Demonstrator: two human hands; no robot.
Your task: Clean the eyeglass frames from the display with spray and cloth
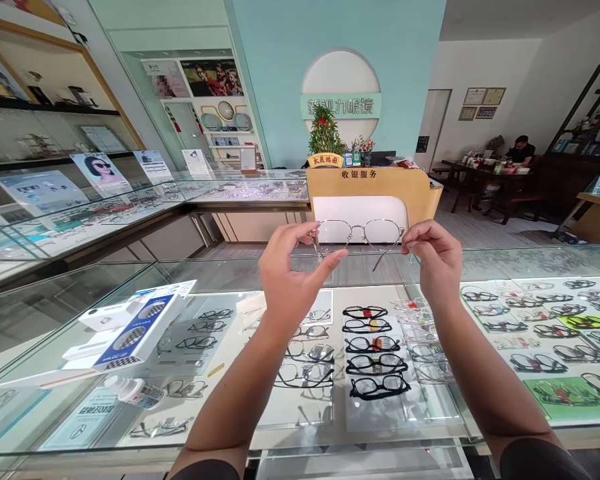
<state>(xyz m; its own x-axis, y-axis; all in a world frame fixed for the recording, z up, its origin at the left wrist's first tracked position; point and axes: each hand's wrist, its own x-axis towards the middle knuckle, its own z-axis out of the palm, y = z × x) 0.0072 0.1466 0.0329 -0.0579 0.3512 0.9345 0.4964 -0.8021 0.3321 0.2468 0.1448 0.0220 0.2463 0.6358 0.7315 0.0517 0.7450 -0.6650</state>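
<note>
A pair of thin metal-framed eyeglasses (357, 233) with clear lenses is held up above the glass counter, its front roughly level. My left hand (296, 267) grips the left end of the frame, its thumb reaching under the left lens. At the other end, my right hand (434, 257) is closed, thumb and fingertips pinched at the right edge by the hinge. One temple hangs down below the right lens. Under my forearms, a column of black-framed glasses (377, 363) lies in the display case.
The glass counter (180, 267) spans the front. On it stand a blue and white box display (137, 330) and a white bottle (136, 392). More eyeglasses (537, 363) lie at right. Beyond are a wooden cashier desk (423, 190) and a seated person (521, 152).
</note>
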